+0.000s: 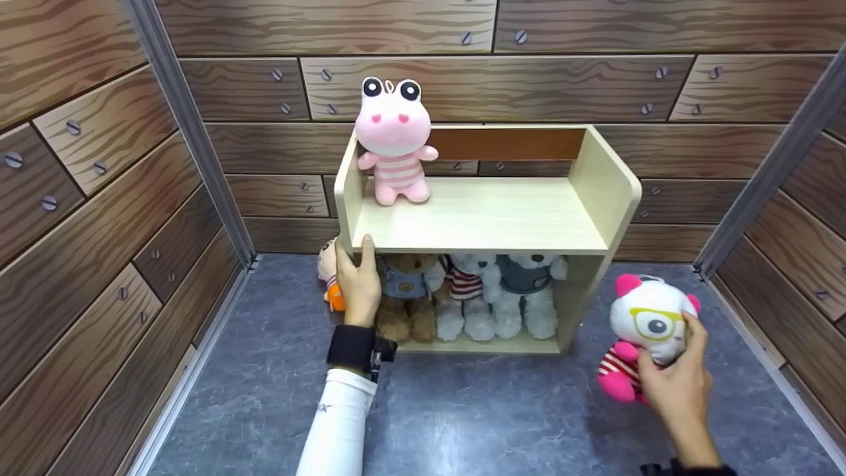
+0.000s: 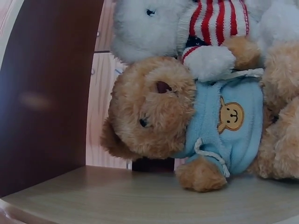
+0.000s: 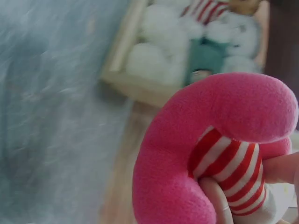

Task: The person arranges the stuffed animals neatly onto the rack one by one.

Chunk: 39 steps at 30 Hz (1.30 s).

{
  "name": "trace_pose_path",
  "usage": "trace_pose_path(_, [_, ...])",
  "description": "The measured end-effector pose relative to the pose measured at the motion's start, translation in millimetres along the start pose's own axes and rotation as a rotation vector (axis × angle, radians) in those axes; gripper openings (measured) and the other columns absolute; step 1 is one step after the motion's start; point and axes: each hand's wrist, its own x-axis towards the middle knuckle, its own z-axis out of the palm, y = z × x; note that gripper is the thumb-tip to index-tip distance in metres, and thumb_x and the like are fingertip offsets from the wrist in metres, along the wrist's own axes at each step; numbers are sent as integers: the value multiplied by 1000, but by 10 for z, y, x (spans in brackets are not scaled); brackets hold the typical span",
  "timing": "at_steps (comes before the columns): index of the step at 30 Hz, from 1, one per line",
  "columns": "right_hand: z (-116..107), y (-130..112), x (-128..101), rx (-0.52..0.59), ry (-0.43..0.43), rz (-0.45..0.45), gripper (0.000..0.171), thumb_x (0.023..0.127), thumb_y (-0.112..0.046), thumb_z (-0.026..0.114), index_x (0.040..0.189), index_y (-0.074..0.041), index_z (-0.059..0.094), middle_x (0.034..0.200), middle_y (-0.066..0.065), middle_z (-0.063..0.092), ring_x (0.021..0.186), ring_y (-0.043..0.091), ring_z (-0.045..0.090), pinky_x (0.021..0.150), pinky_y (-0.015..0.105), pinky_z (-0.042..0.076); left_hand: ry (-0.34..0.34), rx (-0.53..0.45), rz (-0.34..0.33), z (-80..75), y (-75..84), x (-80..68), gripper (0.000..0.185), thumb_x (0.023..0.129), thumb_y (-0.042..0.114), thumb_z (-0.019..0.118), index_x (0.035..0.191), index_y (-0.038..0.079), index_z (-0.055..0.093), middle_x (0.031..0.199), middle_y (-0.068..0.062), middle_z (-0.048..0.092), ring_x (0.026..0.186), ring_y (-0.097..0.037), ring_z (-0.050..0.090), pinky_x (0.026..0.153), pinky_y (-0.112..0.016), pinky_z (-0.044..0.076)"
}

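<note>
My right hand [image 1: 681,383] holds a plush bear [image 1: 651,324] with pink ears, yellow-green glasses and a red-and-white striped body, right of the small wooden shelf [image 1: 502,215]. In the right wrist view, fingers [image 3: 217,200] grip the striped body beside the pink limbs [image 3: 173,135]. My left hand [image 1: 360,287] grips the front edge of the shelf's left side panel. A pink plush frog [image 1: 394,132] with a striped body stands on the upper board at the left. In the lower compartment stand a brown teddy bear [image 2: 154,107] in a blue top and white plush toys [image 1: 466,291].
Behind the shelf's left side, partly hidden by my left hand, is another plush toy [image 1: 335,297] with orange on it. Wood-patterned walls [image 1: 562,86] enclose the grey floor [image 1: 462,416] on the left, back and right.
</note>
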Motion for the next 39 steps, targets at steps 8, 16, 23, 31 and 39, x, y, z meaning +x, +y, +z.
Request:
trace_pose_path(8, [-212, -453, -246, 56, 45, -79, 90, 81, -6, 74, 155, -29, 28, 122, 28, 61, 90, 20, 59, 76, 38, 43, 8, -23, 10, 5, -14, 0, 55, 101, 28, 56, 149, 4, 40, 146, -18, 50, 139, -28, 43, 116, -39, 30])
trace_pose_path(16, [-147, -1014, -188, 270, 79, -288, 112, 74, 12, 73, 160, -14, 7, 148, 15, 46, 118, 21, 54, 103, 25, 40, 6, -36, 25, -16, -13, 10, 54, 102, 27, 56, 148, 4, 41, 146, -18, 50, 139, -28, 43, 117, -40, 30])
trace_pose_path(23, [24, -1777, 116, 372, -1, -343, 115, 73, 9, 76, 160, -27, 10, 153, 6, 41, 129, 31, 50, 111, 48, 38, -1, -62, 31, -4, -11, -3, 51, 102, 25, 57, 146, 4, 43, 144, -17, 52, 137, -27, 45, 116, -39, 31])
trace_pose_path(31, [402, -2584, 563, 368, -116, -367, 106, 75, 0, 76, 153, -41, 17, 135, 9, 53, 112, 26, 58, 96, 44, 50, 0, -59, 15, -33, 25, 7, 54, 101, 26, 57, 148, 4, 41, 146, -17, 50, 138, -28, 44, 116, -40, 30])
trace_pose_path(39, [886, -3021, 993, 138, -162, -333, 99, 71, -14, 78, 149, -29, 19, 129, 16, 61, 111, 35, 59, 98, 48, 44, -20, -47, -2, -14, 9, -14, 57, 102, 28, 56, 150, 5, 38, 150, -17, 47, 141, -28, 40, 119, -40, 27])
